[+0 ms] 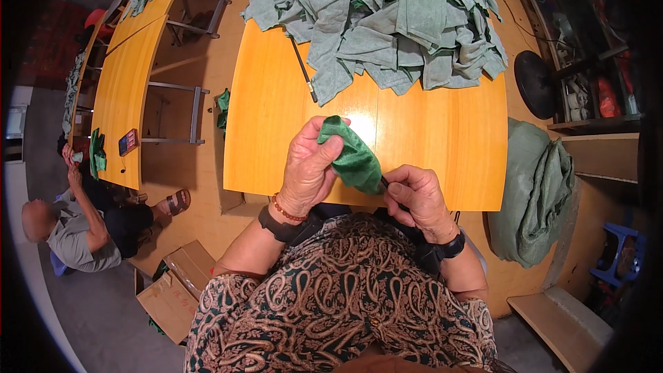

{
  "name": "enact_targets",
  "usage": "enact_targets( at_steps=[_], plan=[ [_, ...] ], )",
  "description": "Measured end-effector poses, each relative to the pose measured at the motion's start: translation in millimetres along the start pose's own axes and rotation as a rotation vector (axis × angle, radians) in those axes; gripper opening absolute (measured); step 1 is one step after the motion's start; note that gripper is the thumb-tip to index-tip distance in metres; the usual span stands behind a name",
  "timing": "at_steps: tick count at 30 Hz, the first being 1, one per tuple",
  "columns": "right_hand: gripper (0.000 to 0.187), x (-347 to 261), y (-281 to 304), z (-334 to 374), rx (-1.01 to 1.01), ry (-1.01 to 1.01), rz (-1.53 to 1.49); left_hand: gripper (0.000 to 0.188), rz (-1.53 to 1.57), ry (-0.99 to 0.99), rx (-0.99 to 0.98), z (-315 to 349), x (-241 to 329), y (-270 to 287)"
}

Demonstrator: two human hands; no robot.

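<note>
A small green velvet piece (353, 160), like a narrow pouch, is gripped near its upper end by my left hand (312, 159), thumb pressed on top. My right hand (419, 197) pinches a thin dark stick (385, 182) at the cloth's lower right end. Whether the stick runs inside the cloth is hidden. Beyond my hands, a big heap of grey-green cloth pieces (376, 21) covers the far part of the yellow table (266, 124). A black stick with a brass-coloured tip (304, 72) lies at the heap's left edge.
A large green sack (535, 193) stands against the table's right side. On the left, a seated person (86, 224) handles something at another yellow table (121, 107), which bears green cloth (97, 153) and a small box (128, 141). A cardboard box (176, 290) sits on the floor.
</note>
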State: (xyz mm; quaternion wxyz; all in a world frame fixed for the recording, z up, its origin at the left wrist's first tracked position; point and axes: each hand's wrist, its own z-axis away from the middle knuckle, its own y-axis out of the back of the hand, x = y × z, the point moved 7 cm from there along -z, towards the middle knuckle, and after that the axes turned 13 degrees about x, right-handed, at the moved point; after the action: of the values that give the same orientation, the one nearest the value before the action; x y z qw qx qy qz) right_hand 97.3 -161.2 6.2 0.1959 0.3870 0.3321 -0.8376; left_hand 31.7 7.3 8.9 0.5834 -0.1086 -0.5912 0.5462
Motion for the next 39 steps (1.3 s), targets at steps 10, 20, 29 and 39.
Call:
enact_targets(
  at_steps=[10,20,29,39],
  plan=[
    [0.014,-3,1,-3,-0.007,0.035,0.085,0.02,-0.184,-0.117,0.057,1,8,2],
    [0.015,6,-8,-8,-0.023,-0.063,-0.04,0.018,-0.382,-0.132,0.044,3,14,0],
    [0.016,-6,-9,-6,-0.088,-0.08,0.081,0.032,-0.427,-0.199,0.119,2,24,6],
    [0.017,-15,-11,-11,-0.149,-0.125,0.081,0.034,-0.491,0.001,-0.026,5,19,-1]
  ],
)
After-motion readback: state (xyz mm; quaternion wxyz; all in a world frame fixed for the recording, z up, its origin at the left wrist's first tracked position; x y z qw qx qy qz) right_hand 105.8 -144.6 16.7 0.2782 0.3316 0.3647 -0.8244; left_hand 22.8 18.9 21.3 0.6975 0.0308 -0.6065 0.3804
